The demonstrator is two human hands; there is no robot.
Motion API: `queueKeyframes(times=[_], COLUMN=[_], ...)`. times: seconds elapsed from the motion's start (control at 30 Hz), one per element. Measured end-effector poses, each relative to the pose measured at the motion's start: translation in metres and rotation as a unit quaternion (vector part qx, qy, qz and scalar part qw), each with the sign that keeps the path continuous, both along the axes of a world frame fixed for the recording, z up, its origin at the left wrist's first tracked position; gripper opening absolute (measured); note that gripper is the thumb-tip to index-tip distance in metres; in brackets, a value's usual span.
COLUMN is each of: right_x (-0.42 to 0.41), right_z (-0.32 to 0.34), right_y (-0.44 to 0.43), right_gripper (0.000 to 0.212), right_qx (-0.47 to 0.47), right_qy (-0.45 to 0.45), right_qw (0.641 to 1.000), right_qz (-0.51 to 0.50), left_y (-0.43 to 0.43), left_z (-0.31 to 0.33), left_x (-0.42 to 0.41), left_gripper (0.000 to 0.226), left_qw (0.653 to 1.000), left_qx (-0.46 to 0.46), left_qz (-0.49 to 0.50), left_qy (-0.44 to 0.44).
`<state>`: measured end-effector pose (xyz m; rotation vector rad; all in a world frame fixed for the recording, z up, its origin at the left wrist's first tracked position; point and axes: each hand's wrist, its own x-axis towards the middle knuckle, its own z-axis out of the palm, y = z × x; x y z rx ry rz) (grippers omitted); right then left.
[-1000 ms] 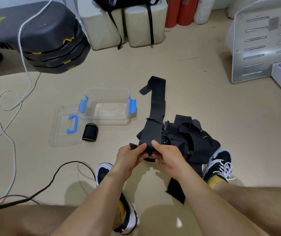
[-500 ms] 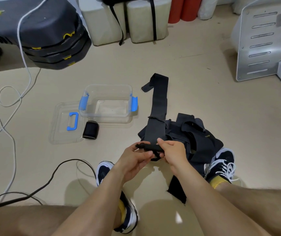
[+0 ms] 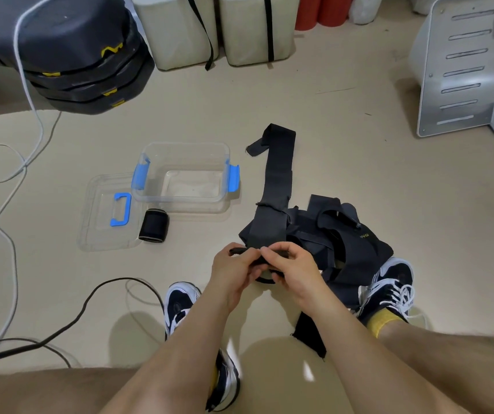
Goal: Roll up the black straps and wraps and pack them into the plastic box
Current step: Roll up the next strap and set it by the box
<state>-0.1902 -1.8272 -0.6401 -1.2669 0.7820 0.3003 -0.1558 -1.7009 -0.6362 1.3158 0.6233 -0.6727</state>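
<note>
Now the near end of the strap (image 3: pixel 278 174) is being wound into a tighter roll than a moment ago, pinched by left grip (image 3: pixel 233 267) and right grip (image 3: pixel 293 270); its tail is being left on the floor (image 3: pixel 359 174), beside the unfilled box (image 3: pixel 186 143).

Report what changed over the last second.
The left hand and right hand, both gripping the long black strap throughout, rolled its flat near end into a thin roll. The plastic box, its lid, the rolled wrap beside it and the strap pile stayed put.
</note>
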Motion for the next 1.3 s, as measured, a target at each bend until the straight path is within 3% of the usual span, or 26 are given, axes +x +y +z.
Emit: queueKeyframes(times=[0.27,0.33,0.6,0.87,0.97,1.13,1.3], right_x=[0.005,0.011,0.009,0.007,0.011,0.018,0.022], right_z=[-0.004,-0.002,-0.004,-0.011,-0.016,-0.017,-0.017], right_y=[0.0,-0.001,0.002,-0.001,0.0,-0.005,-0.003], right_gripper=[0.002,0.005,0.025,0.005,0.005,0.012,0.017], right_qx=[0.036,0.05,0.011,-0.107,-0.119,-0.119,-0.127], right_qy=[0.022,0.031,0.028,-0.042,-0.031,-0.011,0.014], right_qw=[0.995,0.993,0.999,0.993,0.992,0.991,0.991], right_qz=[-0.093,-0.104,-0.022,-0.013,-0.033,-0.059,-0.038], left_y=[0.005,0.009,0.0,-0.004,-0.004,0.008,0.004], left_z=[-0.001,-0.004,-0.011,-0.017,-0.017,-0.018,-0.025], left_x=[0.0,-0.002,0.006,0.012,0.013,0.012,0.014], left_gripper=[0.025,0.029,0.02,0.019,0.016,0.019,0.02], left_qw=[0.994,0.991,0.999,0.996,0.998,0.996,0.999], left_qx=[-0.099,-0.119,-0.026,0.079,0.057,-0.067,-0.047], left_qz=[-0.048,-0.059,0.004,0.028,0.005,-0.057,-0.022], left_qy=[0.013,0.007,-0.03,-0.023,-0.034,0.032,0.001])
